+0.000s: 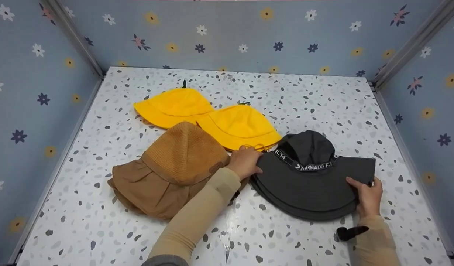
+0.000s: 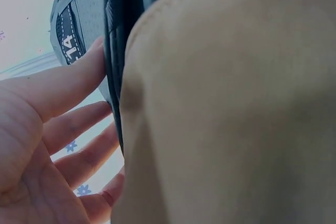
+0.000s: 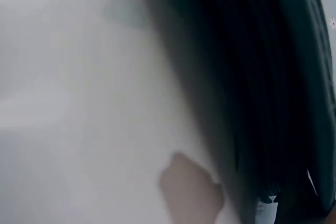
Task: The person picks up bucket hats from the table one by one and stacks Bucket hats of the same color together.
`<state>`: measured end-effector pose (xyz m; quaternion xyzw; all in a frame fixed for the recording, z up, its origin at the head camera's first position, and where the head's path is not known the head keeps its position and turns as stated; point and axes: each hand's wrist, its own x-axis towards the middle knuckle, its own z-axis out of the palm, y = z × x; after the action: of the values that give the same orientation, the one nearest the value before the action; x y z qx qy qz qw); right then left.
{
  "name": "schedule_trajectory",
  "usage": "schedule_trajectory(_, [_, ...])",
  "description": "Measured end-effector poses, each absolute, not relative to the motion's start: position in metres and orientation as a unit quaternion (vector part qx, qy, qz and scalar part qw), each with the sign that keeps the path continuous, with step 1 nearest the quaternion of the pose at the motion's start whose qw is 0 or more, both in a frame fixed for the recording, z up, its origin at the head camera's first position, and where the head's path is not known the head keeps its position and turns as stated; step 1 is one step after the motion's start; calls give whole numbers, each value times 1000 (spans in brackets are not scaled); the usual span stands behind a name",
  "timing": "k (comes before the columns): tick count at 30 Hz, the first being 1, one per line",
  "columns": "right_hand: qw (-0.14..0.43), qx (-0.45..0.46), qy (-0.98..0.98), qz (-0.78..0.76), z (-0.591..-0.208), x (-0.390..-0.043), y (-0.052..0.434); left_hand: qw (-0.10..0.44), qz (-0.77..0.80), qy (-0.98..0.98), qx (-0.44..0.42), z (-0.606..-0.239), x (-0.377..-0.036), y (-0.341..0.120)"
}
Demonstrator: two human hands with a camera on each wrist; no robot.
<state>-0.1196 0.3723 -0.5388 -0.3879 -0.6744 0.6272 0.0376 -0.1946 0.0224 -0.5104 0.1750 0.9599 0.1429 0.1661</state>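
Note:
A dark grey wide-brimmed sun hat [image 1: 304,188] lies at the right, its band lettered in white and a second dark brim edge showing beneath. My left hand [image 1: 245,162] holds the left end of this brim. In the left wrist view, the thumb [image 2: 68,85] is against the brim's face and the fingers reach round its edge. At the other end, my right hand [image 1: 369,194] pinches the brim, thumb on top and fingers below. Dark brim layers [image 3: 252,77] fill much of the right wrist view, hiding that hand. Beside my left wrist rests a brown sun hat [image 1: 182,159] with a pleated brim.
Two yellow bucket hats [image 1: 179,103] overlap behind the brown one, the nearer with a thin yellow cord by my left hand. The speckled white tabletop [image 1: 101,236] is bounded by flower-patterned panels [image 1: 227,37] at the back and both sides.

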Motion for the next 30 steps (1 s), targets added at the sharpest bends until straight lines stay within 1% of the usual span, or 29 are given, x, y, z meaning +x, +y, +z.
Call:
schedule_trajectory(7, [50, -392, -687, 610, -533, -121, 372, 156, 142, 960, 183, -506, -193, 20])
schedule_trajectory(14, [43, -383, -736, 556, -520, -121, 377, 142, 129, 963, 189, -500, -195, 11])
schedule_trajectory(21, [84, -378, -728, 566, -505, -123, 372, 119, 104, 976, 153, -490, -201, -5])
schedule_trajectory(24, [98, -368, -731, 566, -501, -124, 367, 133, 96, 977, 138, -490, -202, -8])
schedule_trajectory(30, [122, -338, -762, 538, -500, -126, 360, 191, 64, 970, 136, -495, -202, -8])
